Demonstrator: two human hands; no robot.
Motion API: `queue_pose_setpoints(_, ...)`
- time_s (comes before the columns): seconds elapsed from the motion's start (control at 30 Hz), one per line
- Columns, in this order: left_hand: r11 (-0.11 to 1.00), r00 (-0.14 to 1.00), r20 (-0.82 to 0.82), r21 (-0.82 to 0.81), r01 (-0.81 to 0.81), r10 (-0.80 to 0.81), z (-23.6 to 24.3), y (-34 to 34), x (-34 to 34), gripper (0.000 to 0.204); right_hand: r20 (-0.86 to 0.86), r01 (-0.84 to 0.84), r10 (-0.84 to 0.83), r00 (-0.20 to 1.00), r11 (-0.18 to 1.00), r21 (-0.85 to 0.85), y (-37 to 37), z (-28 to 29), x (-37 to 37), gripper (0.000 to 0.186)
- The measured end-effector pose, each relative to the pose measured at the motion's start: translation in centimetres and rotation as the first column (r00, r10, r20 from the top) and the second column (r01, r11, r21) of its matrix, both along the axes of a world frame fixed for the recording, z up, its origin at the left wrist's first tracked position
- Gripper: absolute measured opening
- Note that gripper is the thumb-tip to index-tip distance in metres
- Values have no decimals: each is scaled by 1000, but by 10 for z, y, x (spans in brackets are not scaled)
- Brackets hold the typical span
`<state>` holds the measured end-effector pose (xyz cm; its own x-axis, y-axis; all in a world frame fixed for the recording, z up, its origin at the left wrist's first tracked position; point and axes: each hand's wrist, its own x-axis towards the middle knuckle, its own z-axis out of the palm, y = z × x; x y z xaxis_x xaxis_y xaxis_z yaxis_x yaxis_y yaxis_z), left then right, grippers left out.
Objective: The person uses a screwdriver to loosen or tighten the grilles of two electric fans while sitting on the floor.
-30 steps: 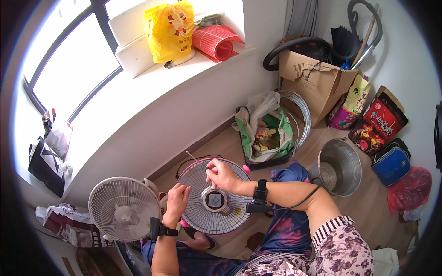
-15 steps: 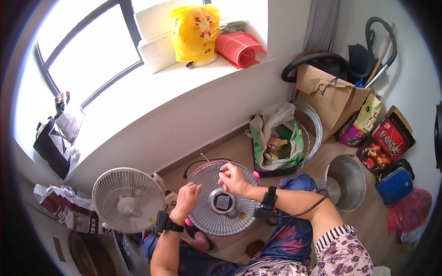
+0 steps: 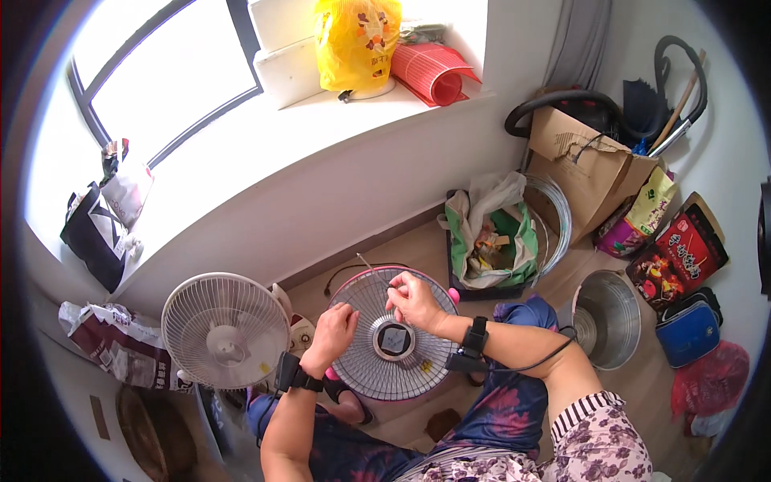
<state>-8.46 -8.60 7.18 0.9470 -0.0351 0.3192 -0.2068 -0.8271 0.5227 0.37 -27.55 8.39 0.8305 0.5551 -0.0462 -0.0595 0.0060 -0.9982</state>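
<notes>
Between my legs is a round appliance with a wire grille and a pink rim (image 3: 434,377), a dark square label at its centre. My right hand (image 3: 418,303) is over the grille's upper part, thumb and fingertips pinched together; whatever is between them is too small to make out. My left hand (image 3: 332,333) is at the grille's left edge with its fingers curled in, and I cannot see anything in it. A thin rod (image 3: 365,263) sticks up past the far rim. Left of my left hand stands a white fan (image 3: 225,329) with a round wire guard.
A green and white bag (image 3: 490,249) and a coil of silvery wire (image 3: 560,229) lie beyond the appliance. To the right are a metal bucket (image 3: 622,321), a cardboard box (image 3: 582,177) and a blue pouch (image 3: 688,331). A yellow plastic bag (image 3: 357,48) sits on the windowsill.
The whole view has shifted slightly, so the room's things appear a little farther right and higher. Both hands keep nearly the same place over the grille, with little change in the fingers.
</notes>
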Motion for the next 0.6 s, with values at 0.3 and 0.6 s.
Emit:
queue_pose_setpoints(0.3,996,996,-15,-19,89,-89,0,-6,3,15,-15,23,-23,1000,1000,-1,-4,-2,0,19)
queue_pose_setpoints(0.6,991,995,-33,88,97,-95,-3,-4,-2,13,16,19,-20,1000,998,67,6,3,-5,16)
